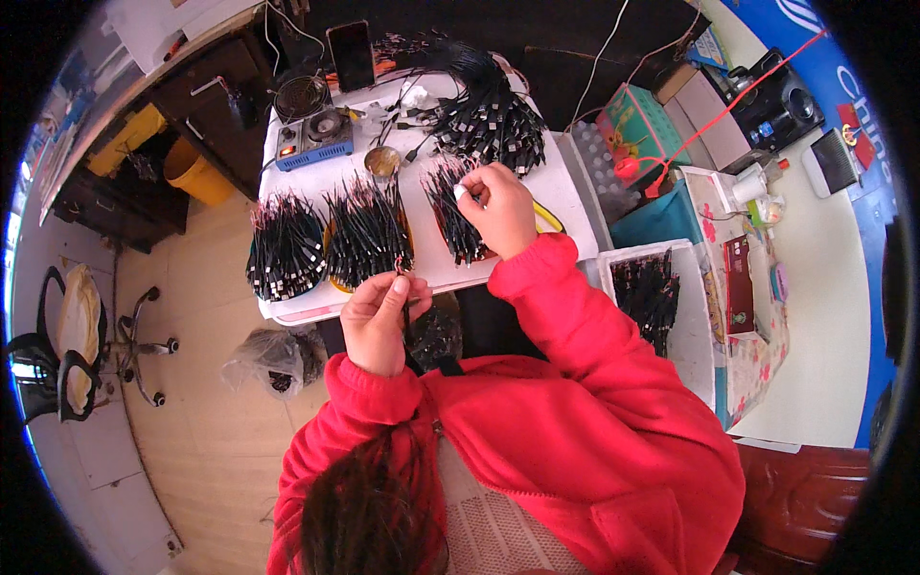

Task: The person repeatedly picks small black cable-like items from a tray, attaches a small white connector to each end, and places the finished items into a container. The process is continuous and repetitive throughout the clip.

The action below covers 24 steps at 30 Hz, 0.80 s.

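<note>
My left hand is closed around a short black cable whose bare reddish wire ends point up past the fingertips. It is at the table's near edge, just in front of the middle cable bundle. Farther right, my right hand is over the right cable bundle, its fingers curled and drawn together. Something white covers one of its fingertips. Whatever lies between those fingers is too small to make out. A third bundle of black cables fans out at the left.
Behind the bundles stand a blue solder pot, a round tin and a phone. A large heap of black cables with metal plugs covers the table's back right. Right of the table, a white box holds more cables.
</note>
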Tool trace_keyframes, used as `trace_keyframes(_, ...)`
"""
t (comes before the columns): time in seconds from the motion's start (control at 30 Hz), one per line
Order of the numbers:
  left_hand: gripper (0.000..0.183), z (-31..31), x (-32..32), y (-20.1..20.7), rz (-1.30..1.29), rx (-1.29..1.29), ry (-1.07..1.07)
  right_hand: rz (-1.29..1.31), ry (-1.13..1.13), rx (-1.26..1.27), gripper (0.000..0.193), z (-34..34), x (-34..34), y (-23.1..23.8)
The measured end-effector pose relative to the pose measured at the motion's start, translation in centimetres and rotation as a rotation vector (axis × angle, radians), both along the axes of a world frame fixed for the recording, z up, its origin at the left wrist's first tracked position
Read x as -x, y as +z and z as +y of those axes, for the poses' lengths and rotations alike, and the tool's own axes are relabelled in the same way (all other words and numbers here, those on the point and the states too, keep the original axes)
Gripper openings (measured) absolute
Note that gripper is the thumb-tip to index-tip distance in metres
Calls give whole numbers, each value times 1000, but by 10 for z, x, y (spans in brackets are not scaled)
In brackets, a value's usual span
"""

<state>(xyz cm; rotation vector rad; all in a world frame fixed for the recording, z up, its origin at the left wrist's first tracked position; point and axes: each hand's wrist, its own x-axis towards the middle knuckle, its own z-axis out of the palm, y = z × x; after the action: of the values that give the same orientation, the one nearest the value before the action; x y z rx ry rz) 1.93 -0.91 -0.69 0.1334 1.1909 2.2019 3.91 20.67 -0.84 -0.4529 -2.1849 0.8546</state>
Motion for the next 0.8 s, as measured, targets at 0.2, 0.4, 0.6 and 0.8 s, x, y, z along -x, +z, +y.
trace_keyframes(0.2, 10, 20, -11, 25, -11, -153, 35, 129, 494, 946, 12, -56, -55, 40)
trace_keyframes(0.4, 16, 20, -29, 32, 82, -163, 14, 191, 478, 918, 10, -94, -79, 40)
trace_keyframes(0.6, 16, 14, -42, 37, 225, -145, 48, -15, 418, 580, 16, -94, -96, 43)
trace_keyframes(0.8, 7, -3, -49, 44, 440, 18, 25, 49, 624, 610, 20, -75, -100, 61)
